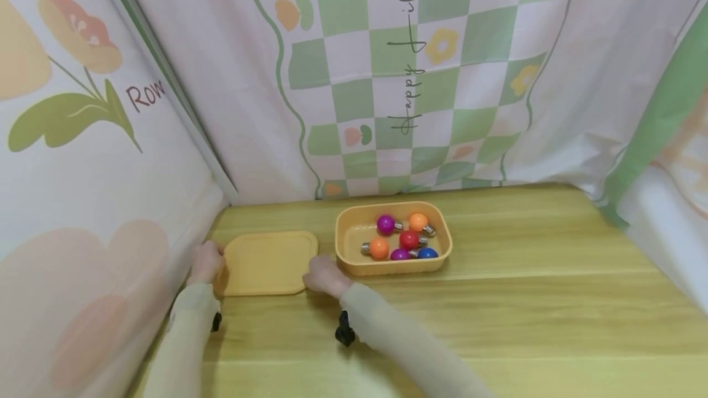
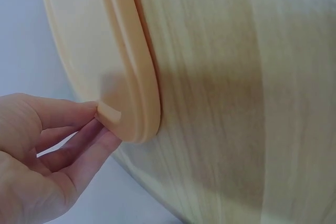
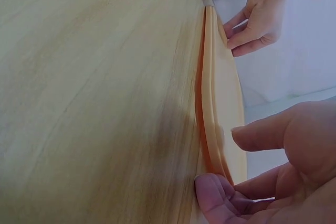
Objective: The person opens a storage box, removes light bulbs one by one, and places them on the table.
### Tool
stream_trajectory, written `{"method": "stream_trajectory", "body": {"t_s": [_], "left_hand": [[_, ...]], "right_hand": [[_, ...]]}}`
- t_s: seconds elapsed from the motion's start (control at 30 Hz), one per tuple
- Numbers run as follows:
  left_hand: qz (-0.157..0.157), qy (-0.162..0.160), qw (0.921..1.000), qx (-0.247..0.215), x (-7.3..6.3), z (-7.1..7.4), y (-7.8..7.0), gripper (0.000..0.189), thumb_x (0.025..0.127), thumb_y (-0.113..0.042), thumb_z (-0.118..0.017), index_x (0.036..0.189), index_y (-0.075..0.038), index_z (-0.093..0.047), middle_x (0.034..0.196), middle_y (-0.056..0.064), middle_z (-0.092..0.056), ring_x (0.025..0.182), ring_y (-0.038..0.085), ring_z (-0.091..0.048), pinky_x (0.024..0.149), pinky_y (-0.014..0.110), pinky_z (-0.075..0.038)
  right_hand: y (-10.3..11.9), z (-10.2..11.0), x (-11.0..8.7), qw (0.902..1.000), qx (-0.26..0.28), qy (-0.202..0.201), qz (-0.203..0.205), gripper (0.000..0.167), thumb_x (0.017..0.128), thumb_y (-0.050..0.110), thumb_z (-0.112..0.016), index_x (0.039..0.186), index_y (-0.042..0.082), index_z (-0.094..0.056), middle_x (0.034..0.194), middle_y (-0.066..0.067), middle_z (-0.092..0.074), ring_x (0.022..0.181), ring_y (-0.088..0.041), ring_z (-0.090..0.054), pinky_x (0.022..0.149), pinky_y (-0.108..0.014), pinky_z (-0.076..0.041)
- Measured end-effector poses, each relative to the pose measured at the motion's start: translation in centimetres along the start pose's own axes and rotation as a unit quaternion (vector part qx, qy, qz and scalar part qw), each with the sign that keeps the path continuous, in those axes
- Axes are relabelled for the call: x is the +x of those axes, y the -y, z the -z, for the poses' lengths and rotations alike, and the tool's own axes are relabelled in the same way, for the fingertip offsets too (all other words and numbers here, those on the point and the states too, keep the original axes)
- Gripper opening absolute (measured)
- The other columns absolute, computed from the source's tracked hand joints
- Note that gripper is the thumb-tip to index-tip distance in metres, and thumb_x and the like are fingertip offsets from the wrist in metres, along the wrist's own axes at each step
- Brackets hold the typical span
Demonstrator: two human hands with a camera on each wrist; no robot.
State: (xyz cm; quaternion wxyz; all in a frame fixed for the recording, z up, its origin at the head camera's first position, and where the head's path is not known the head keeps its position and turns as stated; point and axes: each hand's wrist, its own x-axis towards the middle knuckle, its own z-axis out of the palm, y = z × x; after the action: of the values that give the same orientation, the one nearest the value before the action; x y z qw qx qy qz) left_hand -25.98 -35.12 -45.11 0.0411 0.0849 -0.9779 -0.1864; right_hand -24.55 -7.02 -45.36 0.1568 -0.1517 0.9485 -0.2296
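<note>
Lid (image 1: 270, 261), just the one, left of centre in the frame. Also one box (image 1: 394, 268) mid-frame with six bulbs (image 1: 408, 239) (2 purple, 2 orange, 1 red, 1 blue). Lid's pale orange, flat, rounded corners. Left hand (image 1: 206, 262) pinches its left edge, right hand (image 1: 326, 276) curls fingers round the lower-right corner, thumb over the top. Plastic-looking lid and box, glossy round bulbs, wood-grain table (image 1: 525, 306).

On the front curtain (image 1: 391, 97), I can read "Happy Life" (image 1: 408, 54) in thin dark letters, turned sideways and going up. On the left curtain (image 1: 72, 192), I can read "Row" (image 1: 146, 96) in brown letters beside a flower (image 1: 83, 32).
</note>
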Motion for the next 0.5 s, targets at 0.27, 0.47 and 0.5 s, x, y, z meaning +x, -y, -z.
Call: {"method": "stream_trajectory", "body": {"t_s": [0.27, 0.47, 0.5], "left_hand": [[-0.005, 0.002, 0.9997, 0.022, -0.01, -0.10, -0.14, 0.025, 0.078, 0.005, -0.051, 0.093, 0.015, -0.068, 0.102, 0.035, -0.067, 0.099, 0.053, -0.061, 0.092, 0.060, -0.053], [-0.022, -0.016, 0.9988, 0.041, -0.22, 0.00, -0.23, 0.015, 0.076, 0.004, -0.054, 0.076, 0.011, -0.067, 0.084, 0.031, -0.068, 0.082, 0.046, -0.063, 0.078, 0.056, -0.054], [-0.023, -0.018, 0.9988, 0.039, -0.24, -0.02, -0.20, 0.014, 0.076, 0.004, -0.053, 0.070, 0.009, -0.065, 0.078, 0.028, -0.067, 0.077, 0.043, -0.062, 0.073, 0.053, -0.054]], "right_hand": [[-0.33, 0.05, -0.32, 0.9999, -0.002, -0.006, 0.009, 0.025, 0.090, 0.021, -0.063, 0.084, -0.004, -0.065, 0.091, -0.016, -0.067, 0.076, -0.022, -0.054, 0.073, -0.033, -0.055], [-0.49, 0.09, -0.83, 0.9987, -0.022, -0.022, 0.040, 0.031, 0.091, 0.027, -0.064, 0.077, 0.000, -0.063, 0.084, -0.013, -0.066, 0.073, -0.019, -0.054, 0.069, -0.030, -0.053], [-0.50, 0.13, -0.97, 0.9985, -0.019, -0.024, 0.046, 0.032, 0.091, 0.028, -0.064, 0.074, 0.001, -0.062, 0.080, -0.012, -0.065, 0.069, -0.018, -0.053, 0.065, -0.029, -0.052]]}}
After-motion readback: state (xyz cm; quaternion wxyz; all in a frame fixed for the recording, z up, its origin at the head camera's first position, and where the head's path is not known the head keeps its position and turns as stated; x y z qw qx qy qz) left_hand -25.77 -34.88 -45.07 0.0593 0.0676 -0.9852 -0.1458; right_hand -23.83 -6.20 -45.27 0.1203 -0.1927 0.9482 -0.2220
